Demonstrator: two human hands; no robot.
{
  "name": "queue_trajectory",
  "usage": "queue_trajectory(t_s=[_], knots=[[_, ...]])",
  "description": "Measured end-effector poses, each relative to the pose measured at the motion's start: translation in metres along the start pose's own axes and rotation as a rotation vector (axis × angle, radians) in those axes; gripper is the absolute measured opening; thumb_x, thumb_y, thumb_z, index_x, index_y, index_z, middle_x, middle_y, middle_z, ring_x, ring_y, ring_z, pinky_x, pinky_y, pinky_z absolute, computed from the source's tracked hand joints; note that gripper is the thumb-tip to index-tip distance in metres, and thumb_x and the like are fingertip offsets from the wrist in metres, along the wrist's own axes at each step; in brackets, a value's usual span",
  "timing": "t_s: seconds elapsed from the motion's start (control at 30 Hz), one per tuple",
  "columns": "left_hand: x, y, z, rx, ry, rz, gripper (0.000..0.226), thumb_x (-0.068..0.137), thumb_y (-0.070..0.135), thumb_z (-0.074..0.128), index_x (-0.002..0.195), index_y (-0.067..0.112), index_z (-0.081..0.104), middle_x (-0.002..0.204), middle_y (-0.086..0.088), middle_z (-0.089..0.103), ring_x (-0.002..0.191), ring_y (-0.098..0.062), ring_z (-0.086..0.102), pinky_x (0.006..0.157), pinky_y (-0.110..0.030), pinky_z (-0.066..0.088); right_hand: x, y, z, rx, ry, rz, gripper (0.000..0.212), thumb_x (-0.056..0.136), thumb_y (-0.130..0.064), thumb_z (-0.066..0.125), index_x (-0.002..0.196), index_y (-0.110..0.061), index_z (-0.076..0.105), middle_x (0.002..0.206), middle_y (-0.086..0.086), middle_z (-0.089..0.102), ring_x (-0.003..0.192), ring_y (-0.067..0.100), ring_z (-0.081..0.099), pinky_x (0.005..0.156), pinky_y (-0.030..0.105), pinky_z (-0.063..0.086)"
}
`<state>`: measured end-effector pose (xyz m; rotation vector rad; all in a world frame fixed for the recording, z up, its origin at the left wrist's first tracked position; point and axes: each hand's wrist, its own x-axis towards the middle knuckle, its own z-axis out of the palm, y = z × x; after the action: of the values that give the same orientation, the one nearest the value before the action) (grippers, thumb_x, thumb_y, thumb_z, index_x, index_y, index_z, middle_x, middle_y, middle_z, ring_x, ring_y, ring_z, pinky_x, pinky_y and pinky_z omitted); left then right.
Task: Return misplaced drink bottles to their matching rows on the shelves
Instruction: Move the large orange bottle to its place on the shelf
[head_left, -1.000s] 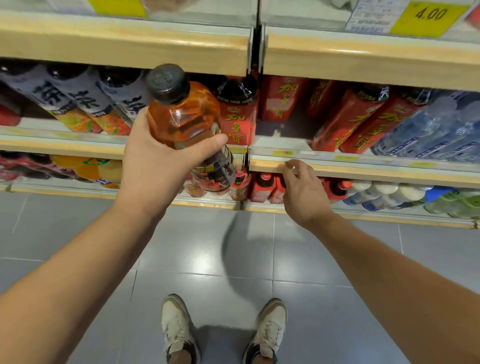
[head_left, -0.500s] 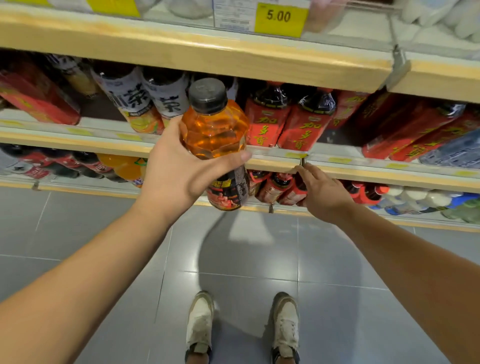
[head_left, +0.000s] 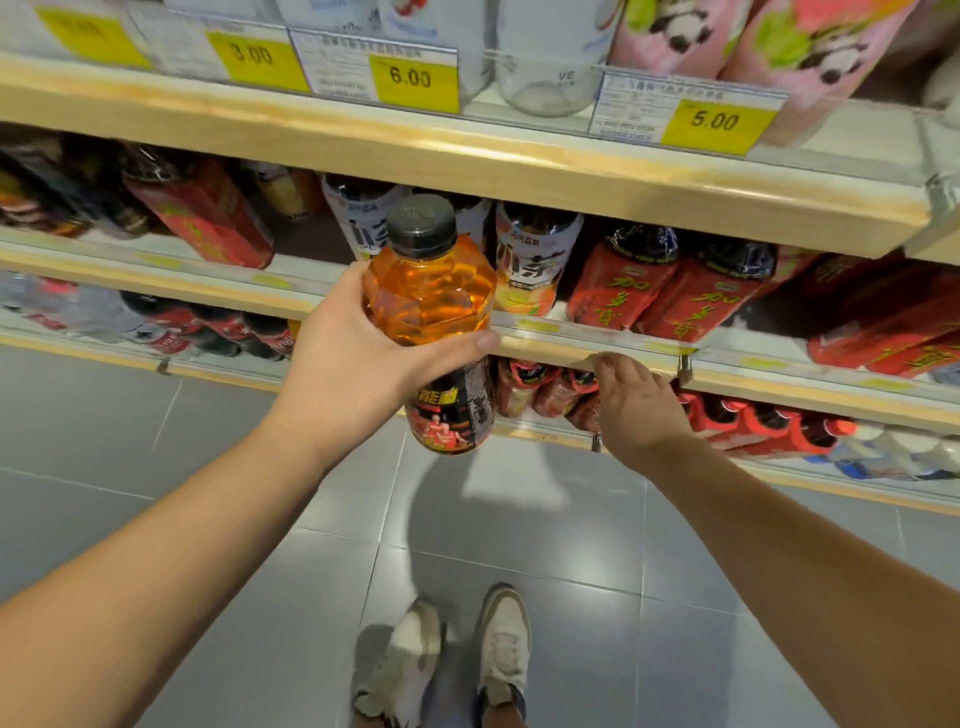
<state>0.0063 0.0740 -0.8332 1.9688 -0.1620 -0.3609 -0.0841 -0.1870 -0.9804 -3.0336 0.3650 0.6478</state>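
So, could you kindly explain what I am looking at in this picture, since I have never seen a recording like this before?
There is no machine here: a person wears a camera on the head, so you look down along both bare arms to the shoes and the tiled floor. In front stand shop shelves of drinks with yellow price tags. The left hand holds an orange drink bottle with a black cap, upright, in front of the middle shelf, where white-labelled bottles and red-labelled bottles lie in rows. The right hand holds nothing; its fingertips rest on that shelf's front edge.
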Motion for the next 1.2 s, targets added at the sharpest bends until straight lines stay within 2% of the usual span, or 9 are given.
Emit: queue_trajectory(t_s=[0.17,0.3,0.47,0.53,0.7,0.83,0.9,1.07,1.2], knots=[[0.008,-0.015,-0.034,0.018,0.034,0.003,0.072,0.052,0.061,0.091,0.113,0.040,0.059,0.103,0.033,0.068,0.092,0.014,0.064,0.073,-0.008,0.049,0.011,-0.037,-0.005,-0.022,-0.007,0.057,0.053,0.098,-0.017,0.046,0.150,-0.014,0.037,0.140,0.013,0.039,0.127,0.031,0.043,0.104,0.041,0.041],[0.022,-0.035,-0.067,-0.008,0.009,0.016,0.056,0.059,0.044,0.092,0.101,0.038,0.056,0.087,0.045,0.063,0.083,0.023,0.060,0.063,0.003,0.042,0.019,-0.074,-0.005,-0.010,0.034,0.061,0.054,0.098,-0.020,0.048,0.150,-0.012,0.036,0.140,0.015,0.038,0.128,0.033,0.043,0.108,0.041,0.039],[0.041,-0.067,-0.116,-0.003,-0.021,0.008,0.056,0.058,0.043,0.094,0.099,0.035,0.057,0.081,0.043,0.062,0.081,0.022,0.060,0.064,-0.002,0.043,0.035,-0.135,-0.007,0.039,0.044,0.105,0.060,0.098,-0.022,0.057,0.152,-0.010,0.036,0.144,0.015,0.037,0.132,0.033,0.041,0.111,0.040,0.038],[0.045,-0.078,-0.141,0.032,-0.009,0.025,0.059,0.056,0.053,0.091,0.102,0.035,0.059,0.083,0.047,0.058,0.081,0.024,0.057,0.062,-0.001,0.043,0.041,-0.163,-0.011,0.081,0.057,0.107,0.061,0.096,-0.020,0.057,0.152,-0.009,0.038,0.147,0.016,0.039,0.132,0.035,0.042,0.109,0.040,0.039],[0.055,-0.095,-0.199,0.036,-0.058,0.051,0.058,0.055,0.062,0.089,0.100,0.049,0.055,0.098,0.045,0.059,0.090,0.024,0.056,0.061,-0.002,0.045,0.055,-0.223,-0.028,0.158,0.051,0.209,0.056,0.093,-0.024,0.065,0.144,-0.016,0.045,0.122,0.011,0.046,0.111,0.033,0.051,0.088,0.040,0.047],[0.064,-0.105,-0.231,0.070,-0.057,0.060,0.065,0.054,0.067,0.087,0.107,0.049,0.055,0.102,0.045,0.059,0.092,0.024,0.057,0.069,-0.008,0.043,0.066,-0.261,-0.035,0.205,0.037,0.243,0.059,0.088,-0.012,0.055,0.146,-0.018,0.043,0.126,0.009,0.043,0.115,0.034,0.049,0.085,0.038,0.041],[0.070,-0.110,-0.244,0.071,-0.066,0.056,0.067,0.054,0.069,0.086,0.110,0.049,0.055,0.103,0.040,0.063,0.094,0.021,0.059,0.070,-0.008,0.046,0.072,-0.279,-0.037,0.203,0.023,0.217,0.057,0.091,-0.014,0.054,0.146,-0.019,0.039,0.138,0.007,0.042,0.120,0.032,0.049,0.087,0.036,0.041],[0.087,-0.130,-0.272,0.079,-0.049,-0.002,0.085,0.043,0.075,0.088,0.116,0.049,0.054,0.110,0.025,0.069,0.104,0.002,0.066,0.090,-0.036,0.055,0.086,-0.323,-0.035,0.008,0.088,0.107,0.066,0.100,-0.033,0.050,0.157,-0.009,0.026,0.153,0.014,0.036,0.138,0.030,0.038,0.115,0.039,0.035],[0.090,-0.140,-0.291,0.038,-0.004,-0.026,0.087,0.038,0.071,0.090,0.116,0.051,0.056,0.109,0.029,0.068,0.099,0.011,0.064,0.087,-0.027,0.051,0.098,-0.359,-0.034,-0.001,0.098,0.081,0.064,0.100,-0.037,0.052,0.155,-0.012,0.030,0.150,0.016,0.034,0.139,0.034,0.036,0.119,0.043,0.031]])
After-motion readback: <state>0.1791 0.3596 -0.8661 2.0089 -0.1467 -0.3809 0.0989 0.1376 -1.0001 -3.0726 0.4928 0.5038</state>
